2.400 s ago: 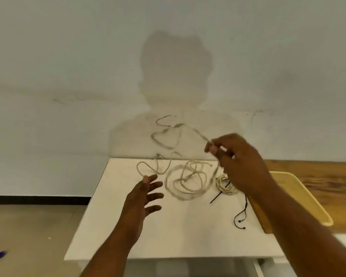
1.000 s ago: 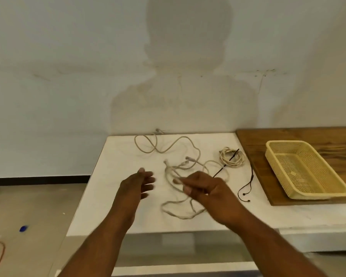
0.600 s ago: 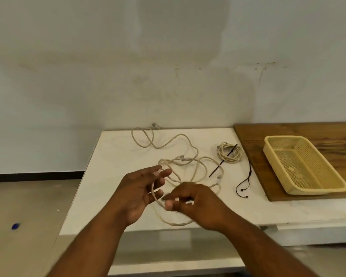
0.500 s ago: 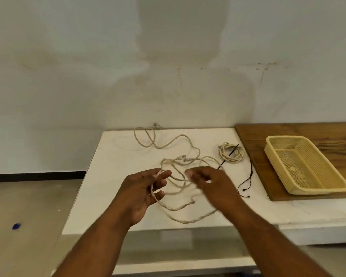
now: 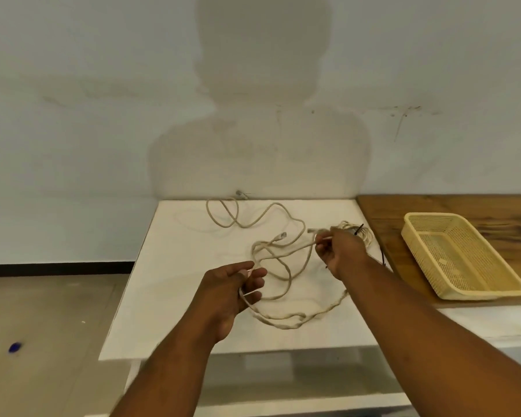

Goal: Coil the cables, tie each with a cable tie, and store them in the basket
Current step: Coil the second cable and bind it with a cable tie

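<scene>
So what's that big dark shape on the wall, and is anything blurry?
Head view: the dark shape on the wall is the person's own shadow, so the light seems to come from behind them. Head view: the left hand, right hand, cable and basket look sharp, with no glare on the table. The forearms loom large, a wide-lens effect.

Both bare forearms stretch forward. The left hand curls its fingers round the cable; the right hand, farther out, pinches it.
</scene>
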